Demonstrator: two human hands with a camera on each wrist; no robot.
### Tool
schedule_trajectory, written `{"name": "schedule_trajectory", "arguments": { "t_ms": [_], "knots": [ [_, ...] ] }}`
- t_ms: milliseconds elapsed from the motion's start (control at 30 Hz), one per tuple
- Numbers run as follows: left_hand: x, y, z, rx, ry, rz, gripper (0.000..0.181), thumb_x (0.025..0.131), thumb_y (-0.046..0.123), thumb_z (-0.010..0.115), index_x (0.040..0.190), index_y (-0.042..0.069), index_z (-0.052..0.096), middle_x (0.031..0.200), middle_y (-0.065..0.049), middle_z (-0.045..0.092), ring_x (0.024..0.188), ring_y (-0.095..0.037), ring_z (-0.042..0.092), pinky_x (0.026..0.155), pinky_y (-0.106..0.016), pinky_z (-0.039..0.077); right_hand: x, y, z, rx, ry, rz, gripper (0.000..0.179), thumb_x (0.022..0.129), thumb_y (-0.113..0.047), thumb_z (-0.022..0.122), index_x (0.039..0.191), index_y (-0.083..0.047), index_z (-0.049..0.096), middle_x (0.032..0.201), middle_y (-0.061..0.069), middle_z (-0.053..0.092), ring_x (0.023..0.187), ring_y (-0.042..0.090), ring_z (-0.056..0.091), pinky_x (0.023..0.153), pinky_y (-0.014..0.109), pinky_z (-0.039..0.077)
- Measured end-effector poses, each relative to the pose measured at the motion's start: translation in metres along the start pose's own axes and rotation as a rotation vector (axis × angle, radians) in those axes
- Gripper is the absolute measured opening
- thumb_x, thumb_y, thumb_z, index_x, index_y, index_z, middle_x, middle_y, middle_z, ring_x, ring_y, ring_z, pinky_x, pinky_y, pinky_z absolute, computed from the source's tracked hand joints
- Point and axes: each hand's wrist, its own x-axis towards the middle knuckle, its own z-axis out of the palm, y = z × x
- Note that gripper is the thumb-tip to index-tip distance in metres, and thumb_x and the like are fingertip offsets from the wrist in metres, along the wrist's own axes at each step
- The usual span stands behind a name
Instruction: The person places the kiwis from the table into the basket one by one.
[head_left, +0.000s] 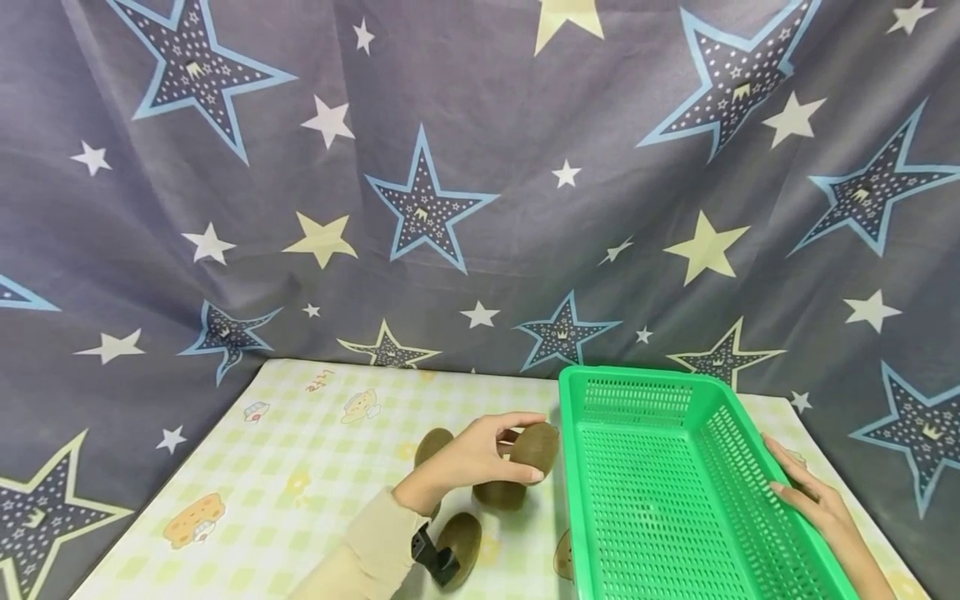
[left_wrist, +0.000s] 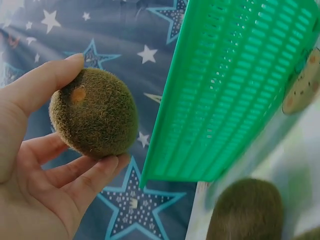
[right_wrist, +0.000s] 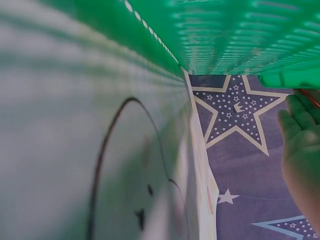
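Note:
My left hand point(head_left: 480, 454) pinches a brown fuzzy kiwi point(head_left: 536, 447) between thumb and fingers, just left of a green plastic basket point(head_left: 567, 467). Close up in the left wrist view, the kiwi point(left_wrist: 97, 112) shows a small orange-brown spot at one end. More kiwis lie on the table under and around this hand, among them one kiwi point(head_left: 459, 546) by the wrist and another kiwi point(head_left: 432, 444) behind it, partly covered. At the basket's right rim rests my right hand point(head_left: 821, 500), its fingers extended; the right wrist view shows the fingers point(right_wrist: 297, 117) straight below the rim.
A checked yellow-green cloth point(head_left: 262, 475) with cartoon prints covers the table. Behind and beside the table hangs a dark curtain point(head_left: 480, 225) with stars. The slotted basket takes up the table's right part, and its inside floor point(head_left: 652, 500) is bare.

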Motion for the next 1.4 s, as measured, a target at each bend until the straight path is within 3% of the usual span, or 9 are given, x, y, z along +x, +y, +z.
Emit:
{"name": "schedule_trajectory", "arguments": {
  "t_ms": [200,467,700,900,1067,1133,1400],
  "knots": [
    [0.009,0.008,0.01,0.006,0.007,-0.004,0.065,0.079,0.019,0.077,0.138,0.018,0.049,0.122,0.006,0.06,0.107,-0.008,0.057,0.095,-0.023,0.044,0.001,0.003,0.0,-0.005,-0.004,-0.009,0.055,0.1,-0.006,0.04,0.151,-0.013,0.02,0.147,-0.03,0.021,0.126,-0.02,0.016,0.09,-0.003,0.018],
    [0.023,0.016,0.023,-0.05,0.014,0.018,0.066,0.08,0.016,0.075,0.139,0.012,0.046,0.118,-0.002,0.062,0.102,-0.008,0.058,0.093,-0.023,0.045,0.0,0.0,0.0,0.003,-0.002,0.001,0.054,0.101,-0.007,0.039,0.151,-0.012,0.02,0.146,-0.031,0.021,0.126,-0.021,0.015,0.09,-0.004,0.016],
    [0.038,0.012,0.04,-0.099,0.045,-0.013,0.065,0.079,0.015,0.076,0.138,0.012,0.048,0.118,-0.002,0.061,0.098,-0.008,0.057,0.087,-0.021,0.048,-0.001,0.002,0.001,0.007,0.0,-0.008,0.055,0.1,-0.006,0.04,0.151,-0.012,0.02,0.147,-0.029,0.021,0.126,-0.021,0.016,0.09,-0.003,0.019],
    [0.048,0.01,0.05,-0.101,0.102,-0.046,0.064,0.076,0.019,0.078,0.135,0.014,0.052,0.106,0.003,0.062,0.091,-0.007,0.055,0.077,-0.021,0.05,0.0,0.001,0.002,0.006,0.009,-0.027,0.054,0.1,-0.004,0.041,0.15,-0.006,0.021,0.148,-0.028,0.023,0.127,-0.02,0.017,0.092,-0.002,0.019],
    [0.056,0.005,0.056,-0.123,0.12,-0.042,0.063,0.075,0.014,0.078,0.132,0.008,0.053,0.1,-0.001,0.064,0.085,-0.005,0.059,0.071,-0.02,0.051,-0.001,0.0,0.002,0.022,-0.002,0.029,0.054,0.101,-0.01,0.04,0.151,-0.013,0.019,0.148,-0.029,0.02,0.125,-0.022,0.016,0.09,-0.003,0.02],
    [0.058,0.002,0.057,-0.139,0.129,-0.047,0.063,0.075,0.014,0.079,0.132,0.006,0.053,0.101,-0.002,0.065,0.085,-0.005,0.06,0.07,-0.02,0.051,-0.001,0.0,0.001,0.025,-0.006,0.052,0.054,0.102,-0.013,0.039,0.151,-0.017,0.018,0.146,-0.031,0.02,0.123,-0.023,0.016,0.089,-0.004,0.02],
    [0.064,-0.006,0.06,-0.111,0.159,-0.052,0.067,0.076,0.019,0.078,0.136,0.011,0.05,0.118,-0.003,0.06,0.097,-0.01,0.059,0.078,-0.022,0.05,0.0,0.0,0.001,0.021,-0.002,0.043,0.054,0.102,-0.012,0.04,0.151,-0.014,0.018,0.146,-0.031,0.021,0.124,-0.023,0.016,0.089,-0.003,0.021]
  ]
}}
